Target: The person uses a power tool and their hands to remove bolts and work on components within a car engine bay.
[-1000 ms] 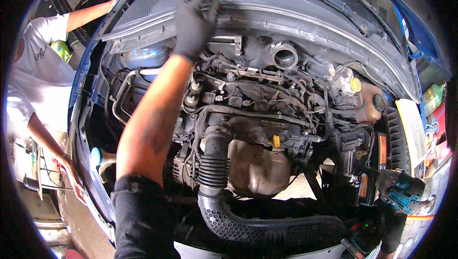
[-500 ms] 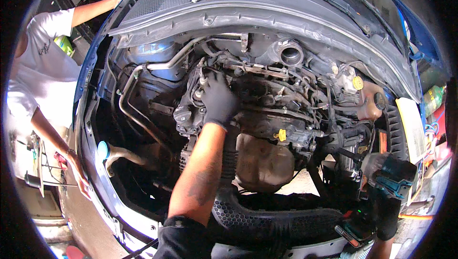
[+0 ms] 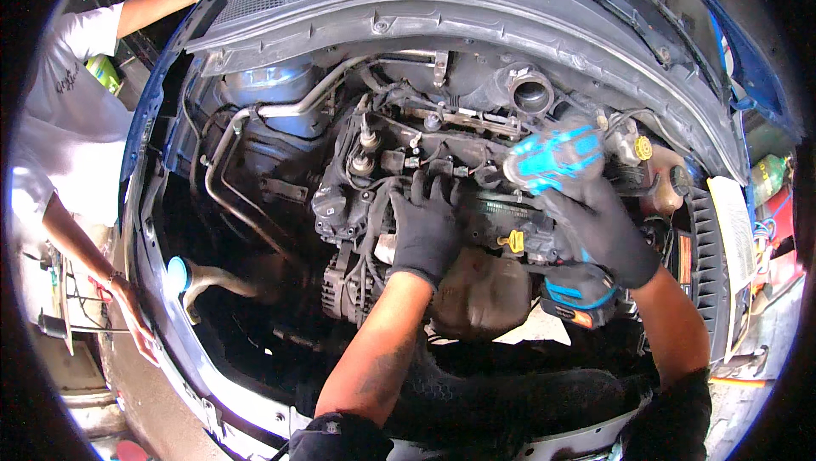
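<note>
My left hand [image 3: 423, 236], in a black glove, lies over the middle of the engine [image 3: 476, 151] with its fingers stretched out and apart. Its fingertips touch or hover just above the engine's top, and nothing shows in its grasp. The gloved right hand [image 3: 608, 236] is wrapped round the grip of a blue and black cordless driver [image 3: 557, 158]. The driver's battery [image 3: 580, 295] hangs below that hand. Motion blurs the driver's head, which points left above the engine, so its tip cannot be made out. Left of my left hand stand metal cylindrical fittings [image 3: 364, 162].
A yellow dipstick handle [image 3: 512, 242] stands right of my left hand. A metal pipe [image 3: 223, 155] runs along the bay's left side. A blue-capped filler neck [image 3: 178, 274] rises at the left. Beyond the fender, a person in a white shirt [image 3: 81, 121] rests a hand on the car's edge.
My left hand has moved right from the cylindrical fittings to the engine's middle. My right hand has lifted the driver from the lower right up over the engine.
</note>
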